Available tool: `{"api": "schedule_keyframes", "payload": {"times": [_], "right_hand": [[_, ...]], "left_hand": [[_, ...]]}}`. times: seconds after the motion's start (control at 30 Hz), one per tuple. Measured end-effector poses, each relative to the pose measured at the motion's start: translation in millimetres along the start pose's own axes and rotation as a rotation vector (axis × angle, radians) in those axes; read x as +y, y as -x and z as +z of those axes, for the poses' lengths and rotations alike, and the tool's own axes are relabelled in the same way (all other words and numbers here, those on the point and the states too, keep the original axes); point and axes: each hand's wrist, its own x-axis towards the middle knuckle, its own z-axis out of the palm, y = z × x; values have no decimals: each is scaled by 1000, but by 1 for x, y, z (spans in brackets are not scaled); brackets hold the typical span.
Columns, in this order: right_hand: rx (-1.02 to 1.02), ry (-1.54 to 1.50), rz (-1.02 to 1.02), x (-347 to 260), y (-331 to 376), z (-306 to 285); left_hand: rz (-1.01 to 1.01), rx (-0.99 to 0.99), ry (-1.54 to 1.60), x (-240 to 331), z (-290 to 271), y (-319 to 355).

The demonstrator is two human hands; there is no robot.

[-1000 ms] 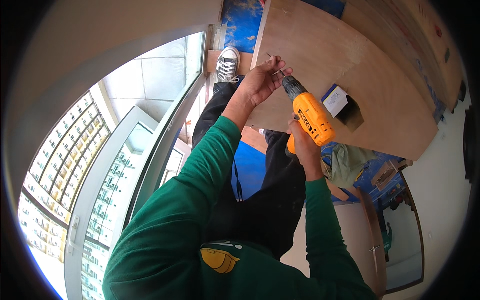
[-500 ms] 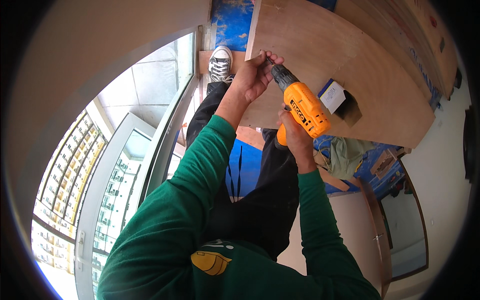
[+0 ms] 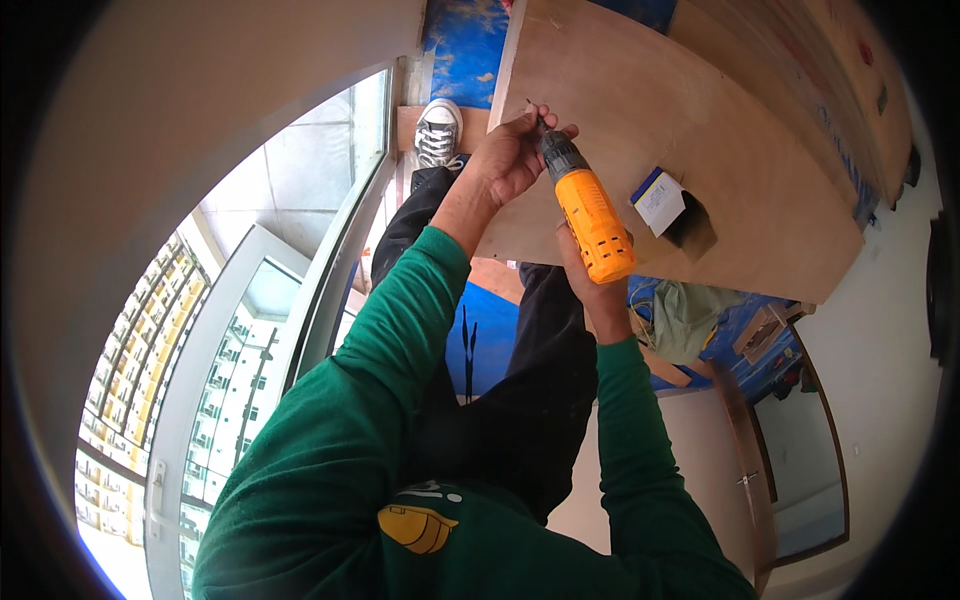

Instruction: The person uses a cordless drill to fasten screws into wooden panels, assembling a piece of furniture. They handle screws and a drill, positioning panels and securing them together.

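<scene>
Head view: the right hand (image 3: 590, 285) is closed around the grip of a yellow cordless drill (image 3: 590, 215), which angles up and left over a plywood board (image 3: 720, 150). The left hand (image 3: 510, 160) is curled at the drill's chuck, fingertips pinching a small screw (image 3: 532, 108) at the bit, near the board's left edge. A small blue-and-white box (image 3: 660, 200) lies on the board, just right of the drill. A grey sneaker (image 3: 438, 132) stands left of the board.
</scene>
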Motion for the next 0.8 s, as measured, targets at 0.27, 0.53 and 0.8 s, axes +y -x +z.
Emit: {"api": "schedule_keyframes", "payload": {"times": [0.27,0.53,0.8], "right_hand": [[-61,-235,100,-13,-60,-12],[-84,-84,192,3,-131,-3],[-150,-19,338,-11,-166,-6]], "left_hand": [[16,9,56,3,-9,-56],[137,59,-121,17,-31,-130],[143,30,69,26,-16,-149]]}}
